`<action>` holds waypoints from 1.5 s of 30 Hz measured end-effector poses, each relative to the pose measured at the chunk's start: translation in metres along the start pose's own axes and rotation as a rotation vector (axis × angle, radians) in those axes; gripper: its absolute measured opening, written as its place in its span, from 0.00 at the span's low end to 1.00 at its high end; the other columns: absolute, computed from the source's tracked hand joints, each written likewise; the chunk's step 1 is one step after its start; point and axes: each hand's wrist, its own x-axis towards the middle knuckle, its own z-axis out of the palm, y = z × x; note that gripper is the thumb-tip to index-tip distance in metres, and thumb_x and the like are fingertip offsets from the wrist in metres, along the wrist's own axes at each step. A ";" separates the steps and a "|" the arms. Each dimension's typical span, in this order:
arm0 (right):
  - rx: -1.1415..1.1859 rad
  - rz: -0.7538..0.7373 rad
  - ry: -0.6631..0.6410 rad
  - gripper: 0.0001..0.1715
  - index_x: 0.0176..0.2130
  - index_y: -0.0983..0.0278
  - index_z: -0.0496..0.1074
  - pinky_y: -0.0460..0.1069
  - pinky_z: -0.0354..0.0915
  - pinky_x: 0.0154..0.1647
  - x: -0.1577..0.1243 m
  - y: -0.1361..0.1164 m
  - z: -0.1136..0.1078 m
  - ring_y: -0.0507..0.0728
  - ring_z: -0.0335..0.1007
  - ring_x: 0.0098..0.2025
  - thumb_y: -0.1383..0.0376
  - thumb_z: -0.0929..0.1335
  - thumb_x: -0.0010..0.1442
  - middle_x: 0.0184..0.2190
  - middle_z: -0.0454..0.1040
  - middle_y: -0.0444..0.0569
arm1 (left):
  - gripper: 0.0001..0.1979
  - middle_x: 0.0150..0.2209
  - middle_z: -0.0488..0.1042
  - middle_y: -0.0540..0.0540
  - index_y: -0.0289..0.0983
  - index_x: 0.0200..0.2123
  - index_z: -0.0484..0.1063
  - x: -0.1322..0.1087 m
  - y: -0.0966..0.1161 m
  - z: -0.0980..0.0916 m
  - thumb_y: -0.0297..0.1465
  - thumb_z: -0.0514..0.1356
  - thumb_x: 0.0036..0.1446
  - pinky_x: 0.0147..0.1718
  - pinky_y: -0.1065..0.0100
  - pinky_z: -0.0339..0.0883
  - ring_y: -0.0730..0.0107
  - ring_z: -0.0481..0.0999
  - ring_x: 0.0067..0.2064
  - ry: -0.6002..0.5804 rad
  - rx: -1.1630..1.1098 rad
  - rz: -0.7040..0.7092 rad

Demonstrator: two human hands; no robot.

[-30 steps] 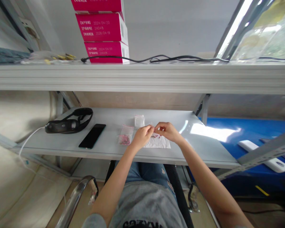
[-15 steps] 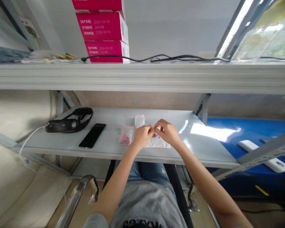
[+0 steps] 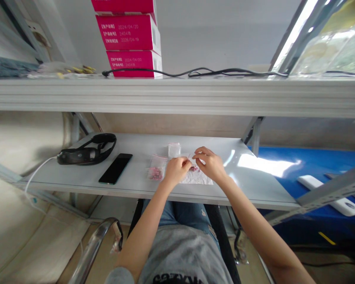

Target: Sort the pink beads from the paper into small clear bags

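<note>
My left hand [image 3: 177, 169] is pinched closed over the left part of a white sheet [image 3: 197, 178]; what its fingertips hold is too small to name. Just to its right, my right hand [image 3: 208, 161] hovers with thumb and fingers apart and nothing visible between them. Small dark red pieces [image 3: 193, 168] lie on the sheet between the hands. Left of my left hand is a clear bag with pink-red beads [image 3: 156, 173]. Behind it sits a small clear bag [image 3: 174, 149] with pale contents.
A black phone [image 3: 115, 169] and a black strapped device [image 3: 85, 156] with a white cable lie on the left of the grey table [image 3: 142, 144]. Overhead runs a shelf [image 3: 177, 96] bearing magenta boxes [image 3: 130, 33] and a black cable [image 3: 233, 72].
My right hand's fingers have parted slightly and moved a little away from my left fingertips, showing more of the red pieces. My left hand stays nearly still.
</note>
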 end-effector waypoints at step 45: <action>1.381 0.737 0.022 0.23 0.32 0.66 0.76 0.43 0.46 0.15 -0.004 -0.011 0.046 0.46 0.45 0.17 0.49 0.66 0.52 0.16 0.56 0.39 | 0.16 0.32 0.74 0.45 0.37 0.42 0.66 -0.036 -0.014 0.019 0.40 0.58 0.53 0.32 0.70 0.65 0.69 0.74 0.34 0.382 -0.712 -0.273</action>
